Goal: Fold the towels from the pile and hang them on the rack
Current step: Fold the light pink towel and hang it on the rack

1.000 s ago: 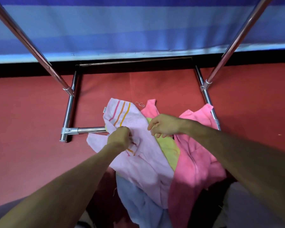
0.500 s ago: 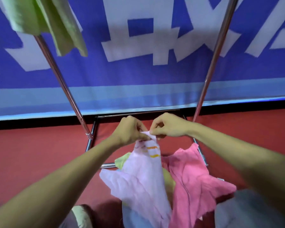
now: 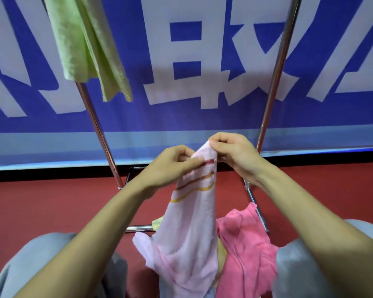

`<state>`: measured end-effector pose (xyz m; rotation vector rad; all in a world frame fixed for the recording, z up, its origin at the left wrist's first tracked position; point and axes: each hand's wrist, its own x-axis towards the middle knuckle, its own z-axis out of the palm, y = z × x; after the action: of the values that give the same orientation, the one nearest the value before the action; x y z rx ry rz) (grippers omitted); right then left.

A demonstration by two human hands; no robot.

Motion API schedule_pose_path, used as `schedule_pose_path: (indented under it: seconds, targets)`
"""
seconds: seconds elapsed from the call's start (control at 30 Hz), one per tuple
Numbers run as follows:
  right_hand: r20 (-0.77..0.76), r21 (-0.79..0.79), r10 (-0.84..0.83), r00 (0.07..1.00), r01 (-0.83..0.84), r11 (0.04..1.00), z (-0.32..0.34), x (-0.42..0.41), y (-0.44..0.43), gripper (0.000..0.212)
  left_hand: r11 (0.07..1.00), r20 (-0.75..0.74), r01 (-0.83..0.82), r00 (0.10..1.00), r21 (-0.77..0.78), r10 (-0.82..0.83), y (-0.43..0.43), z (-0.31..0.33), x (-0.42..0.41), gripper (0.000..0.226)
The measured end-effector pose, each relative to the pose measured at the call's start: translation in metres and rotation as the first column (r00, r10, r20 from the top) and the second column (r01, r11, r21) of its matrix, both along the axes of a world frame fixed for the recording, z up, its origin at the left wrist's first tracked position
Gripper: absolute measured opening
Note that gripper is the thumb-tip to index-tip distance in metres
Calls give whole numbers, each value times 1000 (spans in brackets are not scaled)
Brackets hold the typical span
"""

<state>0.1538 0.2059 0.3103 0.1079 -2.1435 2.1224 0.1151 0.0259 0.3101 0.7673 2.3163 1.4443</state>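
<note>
I am seeing both hands raised in front of the rack (image 3: 275,82), and each grip is clamped on the top edge of the pale pink towel (image 3: 192,229). The left hand (image 3: 170,166) is pinching the edge between thumb and curled fingers just beside the red stripe. The right hand (image 3: 235,154) is pinching the topmost corner, and the two hands are nearly touching. The towel is hanging from them in a narrow drape, with its orange and yellow stripes showing just under the left hand. Its lower end is running down to the pile (image 3: 256,272) between the grey-clad knees (image 3: 43,267). In that pile a hot pink towel (image 3: 246,239) is lying just right of the hanging one, and a sliver of a yellow-green towel (image 3: 158,222) is peeking out at its left. A light green towel (image 3: 84,46) is draping over the rack at upper left. Behind the rack a blue banner (image 3: 202,123) with big white characters is filling the wall above the red floor (image 3: 41,207)
</note>
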Motion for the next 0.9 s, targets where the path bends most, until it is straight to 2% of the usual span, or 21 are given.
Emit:
schedule_pose_path:
  seconds: [0.13,0.23,0.33,0.4,0.5,0.6,0.7,0.77,0.83,0.9]
  targets:
    - [-34,-57,87,996,-88,994,7,8,2,15,996,30,66,997,53,-67,-9,3,3,26]
    - [-74,-118,135,988,-143,983,18,13,-2,19,984,46,99,993,150,-107,-9,12,8,24]
    - [-109,-191,105,988,-124,974,24,16,2,21,960,-39,11,999,280,0,-7,22,17,7]
    - [-108,-170,93,990,-110,979,23,18,4,19,951,-121,-49,989,307,90,-5,25,20,12]
    - [-96,-154,113,989,-127,980,17,20,7,13,964,-235,-108,958,242,166,-2,22,19,29]
    - [-103,-190,118,988,-136,972,14,20,11,13,991,-198,-3,980,137,30,2,19,20,30]
    - [-134,-353,20,991,-66,933,20,21,18,13,989,-86,136,988,57,-131,2,21,24,31]
    - [-145,-512,-78,986,-7,859,23,21,27,22,989,2,120,993,92,-121,1,20,23,44]
    - [-126,-598,-123,984,24,801,24,21,32,36,992,-23,77,997,97,-75,-1,16,16,52]
    - [-83,-611,-142,986,63,789,23,20,31,36,992,-77,108,992,59,-103,-4,13,12,51]
